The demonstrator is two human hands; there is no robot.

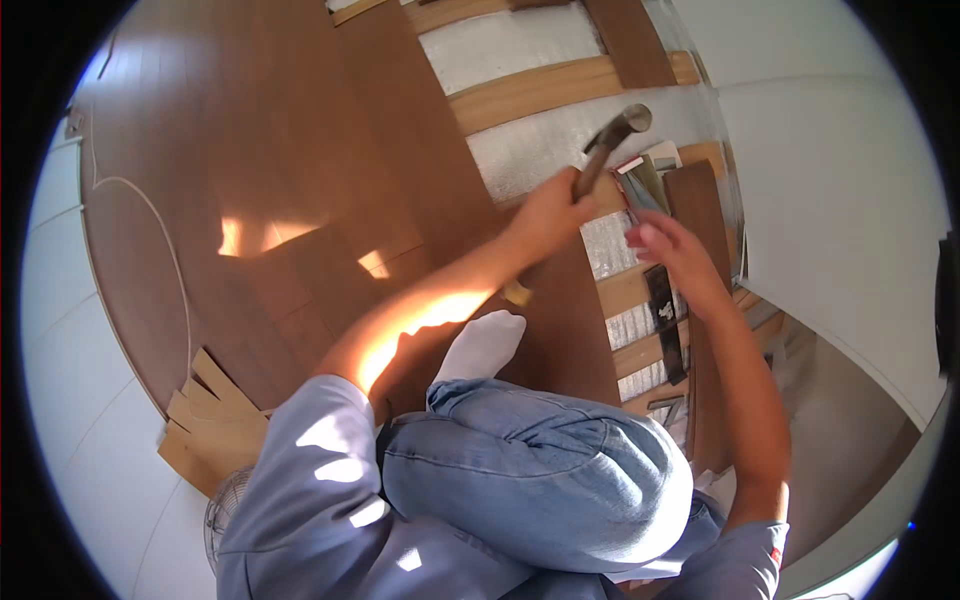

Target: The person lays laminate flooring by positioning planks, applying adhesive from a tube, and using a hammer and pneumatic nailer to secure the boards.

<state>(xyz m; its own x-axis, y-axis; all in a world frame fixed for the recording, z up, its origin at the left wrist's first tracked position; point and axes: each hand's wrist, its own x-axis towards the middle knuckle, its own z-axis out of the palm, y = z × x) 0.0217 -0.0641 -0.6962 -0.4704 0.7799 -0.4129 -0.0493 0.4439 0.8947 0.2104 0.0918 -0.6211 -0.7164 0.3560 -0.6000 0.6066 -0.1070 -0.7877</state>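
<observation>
My left hand (552,215) is closed round the handle of a hammer (596,170), held up over the wooden strips (540,92) and the silvery sheet (525,150) beside the brown boards (300,120). My right hand (675,252) is half curled near the small stack of papers (648,182); its fingertips are blurred, so I can't tell whether they pinch anything.

To handle this well, I'd keep my left grip firm but the wrist loose, hold low on the handle for an easy swing, and let the flat face land square. My right fingers sit not far from the head, so I'd want them well out of its path.

The hammer's long axis slants across my view, head up and to the right, handle running back down and left through my fist. The round face looks right and slightly upward; the thinner end points down and left.
</observation>
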